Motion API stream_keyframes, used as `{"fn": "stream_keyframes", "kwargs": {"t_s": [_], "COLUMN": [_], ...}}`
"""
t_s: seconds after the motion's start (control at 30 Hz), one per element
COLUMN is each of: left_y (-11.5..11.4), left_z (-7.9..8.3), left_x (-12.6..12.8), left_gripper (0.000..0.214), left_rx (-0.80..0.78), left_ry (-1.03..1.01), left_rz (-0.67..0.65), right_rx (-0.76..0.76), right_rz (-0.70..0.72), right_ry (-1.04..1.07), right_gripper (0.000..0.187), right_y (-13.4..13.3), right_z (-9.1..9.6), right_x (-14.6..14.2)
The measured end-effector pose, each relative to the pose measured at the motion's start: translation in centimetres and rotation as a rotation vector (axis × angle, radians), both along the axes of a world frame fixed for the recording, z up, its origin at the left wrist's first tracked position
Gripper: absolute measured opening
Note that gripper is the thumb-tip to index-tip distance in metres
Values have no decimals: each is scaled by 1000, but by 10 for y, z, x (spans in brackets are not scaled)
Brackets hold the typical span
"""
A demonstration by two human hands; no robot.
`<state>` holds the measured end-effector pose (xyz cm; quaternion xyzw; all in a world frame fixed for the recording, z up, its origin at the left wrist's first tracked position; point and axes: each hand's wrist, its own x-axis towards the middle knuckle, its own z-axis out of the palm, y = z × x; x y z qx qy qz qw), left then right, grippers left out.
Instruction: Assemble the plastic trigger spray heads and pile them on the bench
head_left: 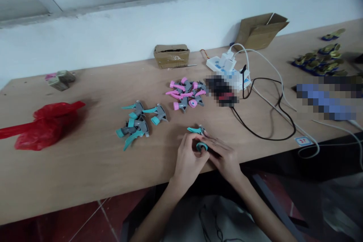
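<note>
Both my hands meet near the front edge of the wooden table. My left hand and my right hand are closed together on one teal and grey spray trigger head; its teal ring sits between my fingers and its teal lever points left. A loose group of teal and grey trigger heads lies to the left of my hands. A pile of pink and grey trigger heads lies farther back, above my hands.
A red plastic bag lies at the left. Two cardboard boxes stand at the back by the wall. A white power strip with black and white cables is at the right, beyond it gold and blue parts.
</note>
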<state>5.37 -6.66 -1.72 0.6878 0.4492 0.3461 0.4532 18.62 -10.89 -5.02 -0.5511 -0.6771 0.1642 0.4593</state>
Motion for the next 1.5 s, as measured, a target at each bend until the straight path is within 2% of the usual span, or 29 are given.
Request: {"fn": "stream_keyframes", "kwargs": {"t_s": [0.1, 0.17, 0.27, 0.43, 0.67, 0.83, 1.07, 1.5], "left_y": [-3, -6, -11, -21, -25, -24, -21, -18], "left_z": [-4, -4, -3, -2, 1, -7, -15, -16], "left_x": [-4, -8, -12, -13, -11, -7, -2, 1], "left_gripper": [26, 21, 6, 22, 23, 23, 19, 18], "left_rx": [-77, -31, 115, 249, 325, 323, 437, 278], "left_ry": [-137, -150, -50, 133, 288, 275, 344, 231], "left_rz": [84, 127, 119, 105, 124, 116, 173, 202], "right_rx": [-22, -26, -12, 7, 29, 66, 80, 72], "right_rz": [-52, -84, -103, -101, -62, -89, -112, -118], "right_ry": [19, 24, 15, -2, -45, -72, -131, -156], "right_gripper": [38, 37, 37, 38, 38, 37, 36, 35], "right_y": [0, 0, 0, 0, 0, 0, 1, 1], "right_z": [3, 4, 4, 4, 2, 2, -3, -5], "right_x": [-1, -2, -2, -1, 2, 1, -1, -1]}}
